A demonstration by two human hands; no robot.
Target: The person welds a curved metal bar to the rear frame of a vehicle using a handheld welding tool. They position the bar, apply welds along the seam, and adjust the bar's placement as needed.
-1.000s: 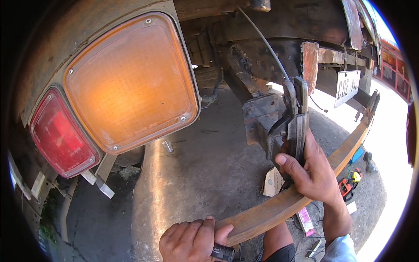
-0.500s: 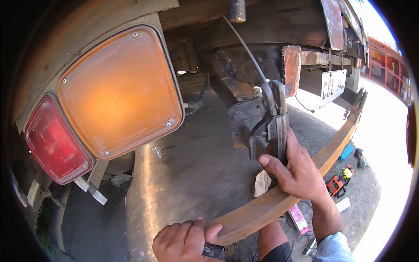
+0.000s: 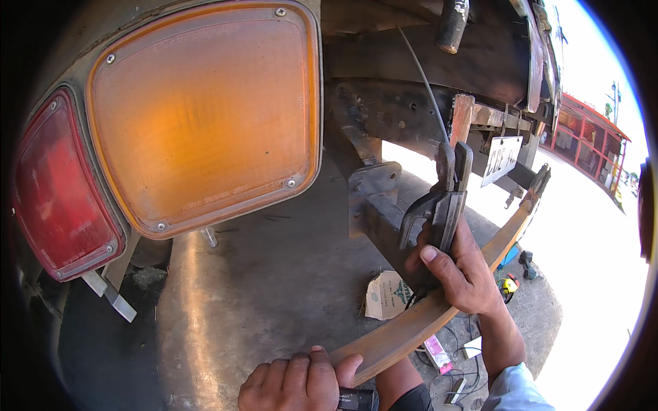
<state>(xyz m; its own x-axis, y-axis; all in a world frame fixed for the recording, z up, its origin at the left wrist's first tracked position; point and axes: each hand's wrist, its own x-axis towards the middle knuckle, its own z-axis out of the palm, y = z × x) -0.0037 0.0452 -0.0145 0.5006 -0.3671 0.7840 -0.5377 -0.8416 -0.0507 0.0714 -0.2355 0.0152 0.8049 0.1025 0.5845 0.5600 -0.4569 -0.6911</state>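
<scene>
A long, curved brown bar like a bumper runs from the lower middle to the far right. My left hand is closed around its near end. A black cylinder shows just under that thumb; whether the hand also grips it is unclear. Farther along, my right hand is wrapped around an upright dark metal bracket with a hooked side, standing at the bar. A thin rod slants up from behind the bracket's top. Left of the bracket is a dark mounting plate with holes, on a metal beam.
A large orange lamp and a red lamp fill the left. The vehicle's dark underframe and a licence plate lie beyond. A cardboard piece, a pink-and-white box, cables and tools are on the ground.
The view has shifted, and the lamps look larger. The bracket, held in my right hand, now appears farther right of the mounting plate. Both hands keep their grips.
</scene>
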